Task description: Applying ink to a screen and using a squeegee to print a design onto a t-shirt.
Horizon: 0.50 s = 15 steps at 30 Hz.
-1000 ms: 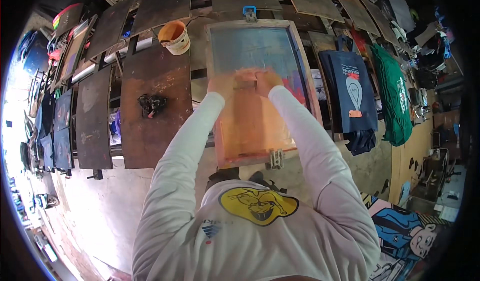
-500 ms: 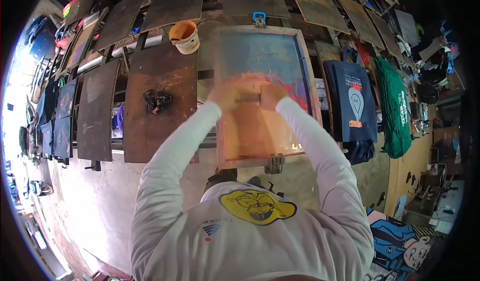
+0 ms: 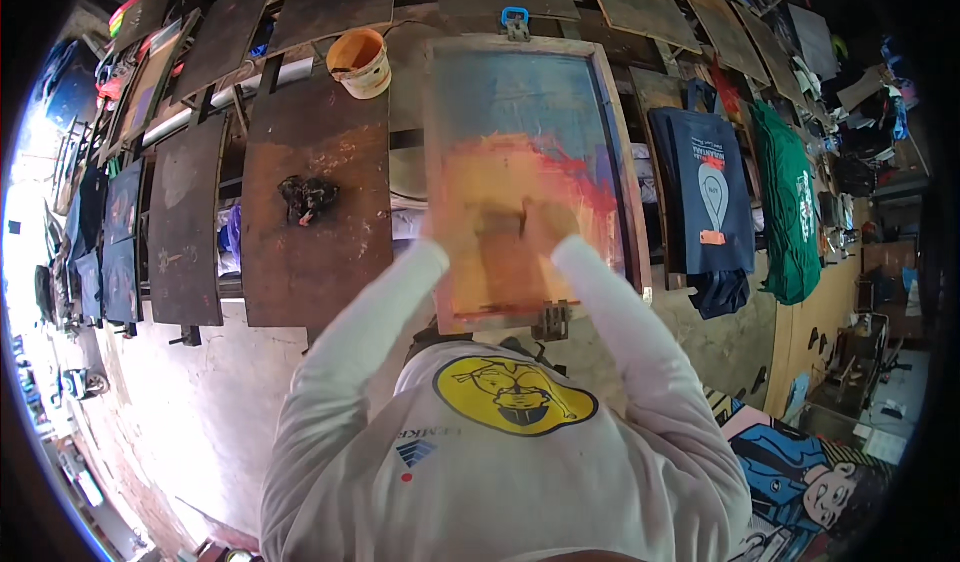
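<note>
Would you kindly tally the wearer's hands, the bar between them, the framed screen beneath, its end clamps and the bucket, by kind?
Hands (left hand, right hand): 2
Dark bar: 1
Framed screen: 1
Clamps (far clamp, near clamp): 2
Bucket: 1
Total: 7

Your left hand (image 3: 447, 226), blurred, at one end of a dark bar (image 3: 499, 220); your right hand (image 3: 550, 226) gripping the other, over the lower half of a framed screen (image 3: 530, 167); blue clamp (image 3: 515, 22) at the screen's top edge; bucket (image 3: 362, 72) at the brown board's (image 3: 320, 277) upper right corner; black bundle (image 3: 308, 198) near its middle
</note>
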### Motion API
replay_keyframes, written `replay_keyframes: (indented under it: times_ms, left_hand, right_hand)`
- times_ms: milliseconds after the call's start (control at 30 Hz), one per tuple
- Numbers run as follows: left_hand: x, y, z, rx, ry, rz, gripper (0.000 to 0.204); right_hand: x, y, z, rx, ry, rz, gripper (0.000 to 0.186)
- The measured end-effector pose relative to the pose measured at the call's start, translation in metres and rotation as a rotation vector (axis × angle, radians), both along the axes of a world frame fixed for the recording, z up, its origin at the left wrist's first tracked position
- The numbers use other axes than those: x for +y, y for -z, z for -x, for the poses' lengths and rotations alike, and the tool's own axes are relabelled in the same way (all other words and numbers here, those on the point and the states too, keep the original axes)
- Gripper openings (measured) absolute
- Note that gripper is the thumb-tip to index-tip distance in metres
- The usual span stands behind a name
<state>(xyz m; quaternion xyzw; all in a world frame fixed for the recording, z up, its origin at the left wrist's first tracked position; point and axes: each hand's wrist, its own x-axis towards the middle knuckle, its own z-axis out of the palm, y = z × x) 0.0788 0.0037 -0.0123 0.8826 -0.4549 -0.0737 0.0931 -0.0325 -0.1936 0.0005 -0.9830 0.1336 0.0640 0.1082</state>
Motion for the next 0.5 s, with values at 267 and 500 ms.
replay_keyframes:
  times_ms: [267, 500]
  left_hand:
    - [-0.004, -0.032, 0.015, 0.194, 0.135, 0.056, 0.034]
    - [-0.09, -0.08, -0.085, 0.179, 0.024, -0.01, 0.034]
  right_hand:
    - [-0.018, -0.036, 0.009, 0.143, -0.153, -0.067, 0.016]
    - [-0.082, -0.054, -0.098, 0.035, 0.026, 0.01, 0.021]
